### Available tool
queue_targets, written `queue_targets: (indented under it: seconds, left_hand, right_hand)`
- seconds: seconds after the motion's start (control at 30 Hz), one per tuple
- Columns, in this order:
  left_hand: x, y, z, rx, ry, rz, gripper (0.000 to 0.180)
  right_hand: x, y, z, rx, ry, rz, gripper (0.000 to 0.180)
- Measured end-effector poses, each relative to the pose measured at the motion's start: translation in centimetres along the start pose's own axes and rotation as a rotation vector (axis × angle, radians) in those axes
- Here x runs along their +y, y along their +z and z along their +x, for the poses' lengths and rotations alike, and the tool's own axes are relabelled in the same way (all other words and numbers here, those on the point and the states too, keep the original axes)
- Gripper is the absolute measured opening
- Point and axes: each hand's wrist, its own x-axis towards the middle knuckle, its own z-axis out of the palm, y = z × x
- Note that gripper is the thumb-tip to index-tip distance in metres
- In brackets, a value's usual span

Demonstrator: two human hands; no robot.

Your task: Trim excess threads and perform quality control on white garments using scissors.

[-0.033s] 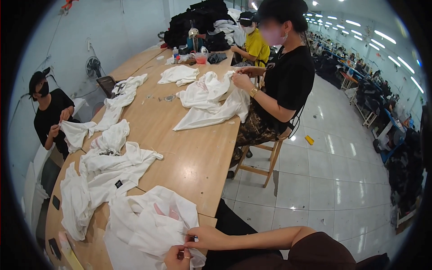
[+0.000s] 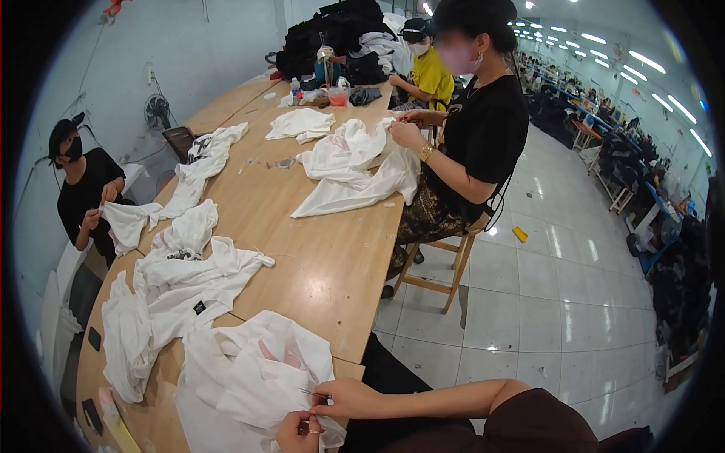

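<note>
A white garment [image 2: 249, 381] lies bunched on the near end of the long wooden table [image 2: 325, 264]. My left hand [image 2: 298, 432], with a ring on one finger, pinches the cloth at the bottom edge of the view. My right hand [image 2: 346, 399] is just above it, fingers closed on a small thin dark tool [image 2: 313, 392] whose tip lies against the same cloth. My right forearm comes in from the lower right, in a brown sleeve. The two hands almost touch.
More white garments [image 2: 181, 287] lie along the table. A person in black [image 2: 483, 143] on a wooden stool handles another white garment [image 2: 347, 170]. One person in yellow [image 2: 430, 75] sits behind, one in a black cap [image 2: 83, 189] at left. Tiled floor lies to the right.
</note>
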Motion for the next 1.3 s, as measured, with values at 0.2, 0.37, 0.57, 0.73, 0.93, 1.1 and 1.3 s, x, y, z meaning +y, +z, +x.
queue_targets:
  seconds: [0.2, 0.37, 0.57, 0.73, 0.93, 1.1, 1.3]
  left_hand:
    - [1.0, 0.0, -0.5, 0.040, -0.006, 0.027, 0.016]
    - [0.6, 0.3, -0.8, 0.076, -0.002, 0.026, 0.016]
    - [0.1, 0.8, -1.5, 0.133, -0.032, 0.010, 0.016]
    - [0.2, 0.6, -1.8, 0.133, -0.093, -0.030, 0.016]
    - [0.3, 0.6, -1.6, 0.060, -0.059, 0.014, 0.016]
    - [-0.2, 0.3, -1.8, 0.069, -0.057, 0.135, 0.017]
    - [-0.1, 0.4, -1.7, 0.086, -0.083, 0.100, 0.018]
  right_hand:
    - [0.5, 0.2, 0.1, -0.098, 0.020, 0.047, 0.026]
    - [1.0, 0.2, 0.6, -0.135, 0.045, 0.122, 0.025]
    - [1.2, 0.1, 0.7, -0.178, 0.132, 0.270, 0.026]
    - [0.8, 0.0, 0.6, -0.211, 0.176, 0.282, 0.027]
    - [0.5, 0.5, -0.4, -0.045, -0.020, 0.009, 0.025]
    - [0.6, 2.4, -0.3, -0.006, -0.122, -0.171, 0.020]
    - [0.8, 2.1, -0.1, 0.005, -0.061, -0.022, 0.022]
